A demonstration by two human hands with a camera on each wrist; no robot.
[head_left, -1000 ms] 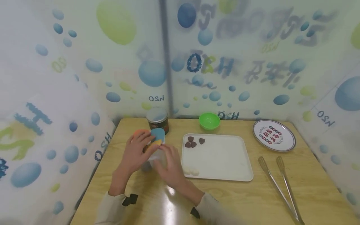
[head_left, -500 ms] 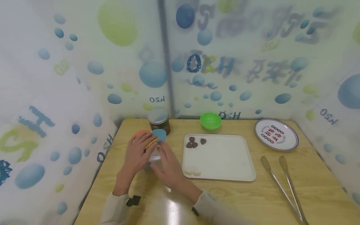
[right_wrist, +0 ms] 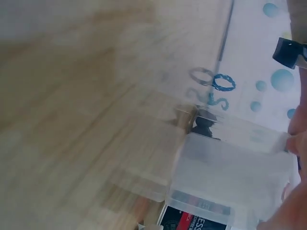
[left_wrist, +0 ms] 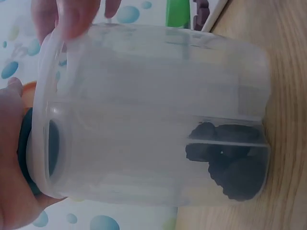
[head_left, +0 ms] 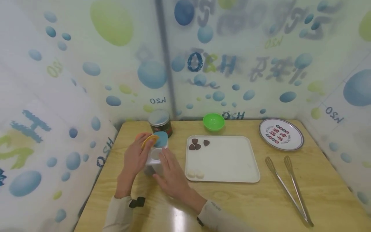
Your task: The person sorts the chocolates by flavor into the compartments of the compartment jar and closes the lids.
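Note:
A translucent plastic container point(left_wrist: 144, 81) stands upright on the table, with several dark pieces point(left_wrist: 240, 163) in the bottom of one compartment. On its top show a blue lid point(head_left: 161, 139) and part of an orange lid point(head_left: 141, 135). My left hand point(head_left: 134, 158) pinches a yellow lid point(head_left: 151, 139) that is tilted up, and a round opening point(head_left: 156, 154) is uncovered just in front of it. Beside that opening, my right hand point(head_left: 174, 177) rests against the container's rim with its fingers fairly straight and the thumb spread. Fingers cover much of the orange lid.
Behind the container is a dark tin point(head_left: 160, 124). To the right lies a white tray point(head_left: 229, 161) with brown pieces point(head_left: 195, 145) and white pieces point(head_left: 195, 174). Farther off are a green bowl point(head_left: 214, 122), a printed plate point(head_left: 281, 134) and metal tongs point(head_left: 290, 190).
The yellow lid has tilted up and moved left with my left hand, uncovering the round opening. My right hand stays by the rim, having shifted only slightly.

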